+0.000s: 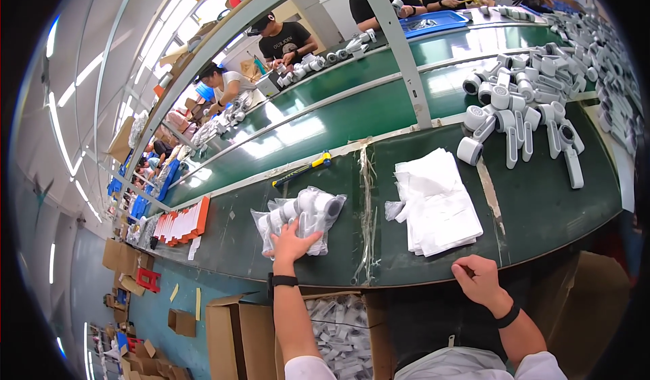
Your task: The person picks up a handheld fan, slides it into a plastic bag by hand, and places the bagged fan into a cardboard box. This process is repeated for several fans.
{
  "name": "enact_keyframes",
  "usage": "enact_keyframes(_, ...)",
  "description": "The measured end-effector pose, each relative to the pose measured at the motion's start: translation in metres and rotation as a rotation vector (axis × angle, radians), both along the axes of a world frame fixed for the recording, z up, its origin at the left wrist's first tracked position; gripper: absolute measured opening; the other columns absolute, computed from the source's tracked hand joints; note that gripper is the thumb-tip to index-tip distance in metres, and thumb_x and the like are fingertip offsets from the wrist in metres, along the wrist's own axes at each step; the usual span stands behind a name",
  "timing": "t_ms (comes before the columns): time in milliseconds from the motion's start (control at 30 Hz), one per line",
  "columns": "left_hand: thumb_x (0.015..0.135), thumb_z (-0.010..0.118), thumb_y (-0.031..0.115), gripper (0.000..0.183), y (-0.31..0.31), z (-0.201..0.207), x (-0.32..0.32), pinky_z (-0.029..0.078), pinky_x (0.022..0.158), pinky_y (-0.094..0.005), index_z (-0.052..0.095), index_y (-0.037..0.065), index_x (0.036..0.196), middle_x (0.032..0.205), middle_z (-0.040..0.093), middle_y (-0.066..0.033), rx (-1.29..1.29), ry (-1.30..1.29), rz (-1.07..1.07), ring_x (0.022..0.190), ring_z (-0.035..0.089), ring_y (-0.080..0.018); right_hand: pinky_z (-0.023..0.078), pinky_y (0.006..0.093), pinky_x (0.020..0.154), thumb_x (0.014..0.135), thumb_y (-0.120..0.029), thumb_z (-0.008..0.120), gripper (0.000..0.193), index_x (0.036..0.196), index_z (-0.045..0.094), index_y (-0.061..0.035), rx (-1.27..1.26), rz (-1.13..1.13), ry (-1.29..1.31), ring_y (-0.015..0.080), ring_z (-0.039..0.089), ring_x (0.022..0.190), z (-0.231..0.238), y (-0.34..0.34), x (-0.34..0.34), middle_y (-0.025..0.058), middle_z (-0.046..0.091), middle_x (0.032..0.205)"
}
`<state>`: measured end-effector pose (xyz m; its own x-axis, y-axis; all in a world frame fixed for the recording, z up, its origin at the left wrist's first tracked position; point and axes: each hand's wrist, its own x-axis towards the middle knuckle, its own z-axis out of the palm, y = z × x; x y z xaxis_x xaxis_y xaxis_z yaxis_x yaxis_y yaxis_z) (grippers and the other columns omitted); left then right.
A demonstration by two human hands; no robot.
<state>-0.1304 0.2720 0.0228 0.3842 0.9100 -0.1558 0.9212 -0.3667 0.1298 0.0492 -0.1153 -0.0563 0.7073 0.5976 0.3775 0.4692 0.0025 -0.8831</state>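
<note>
My left hand (294, 244), fingers spread, rests on a clear plastic bag (318, 239) that holds several white round-headed devices (290, 210). The bag lies on the dark green worktable. My right hand (477, 276) is curled closed above the table's front edge, with nothing visible in it. Just beyond it lies a stack of thin white sheets or flat bags (440, 207), with crumpled clear plastic at its left side. A large heap of white handheld devices with round heads and handles (518, 106) spreads over the table's far right.
A yellow-and-black hand tool (302, 169) lies behind the bag. Orange-and-white flat pieces (184, 221) are at the left. Below the table edge stands a carton (227, 339) beside a box of white parts (340, 332). A metal post (399, 55) rises beyond; people work across the green conveyor (291, 133).
</note>
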Motion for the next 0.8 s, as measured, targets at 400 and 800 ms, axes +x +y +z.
enact_keyframes(400, 0.063, 0.070, 0.062, 0.089, 0.028, -0.022, -0.010, 0.031, 0.100, -0.0665, 0.051, 0.018, 0.137, 0.142, 0.047, -0.0079, 0.052, -0.082, -0.052, 0.129, 0.038, -0.0444, 0.040, 0.0231, 0.046, 0.082, -0.004, 0.070, 0.005, 0.082, 0.067, 0.0003, 0.018, 0.001, -0.054, 0.0088, 0.052, 0.049, -0.002, 0.001, 0.000, 0.0059, 0.059, 0.064)
enact_keyframes(800, 0.066, 0.069, 0.061, 0.086, 0.021, -0.020, -0.011, 0.032, 0.107, -0.0532, 0.051, 0.018, 0.138, 0.141, 0.047, -0.0162, 0.083, -0.083, -0.062, 0.129, 0.041, -0.0437, 0.040, 0.0234, 0.045, 0.081, -0.003, 0.070, 0.005, 0.080, 0.067, 0.0001, 0.008, -0.008, -0.110, 0.0105, 0.053, 0.048, -0.002, 0.003, 0.000, 0.0065, 0.059, 0.063)
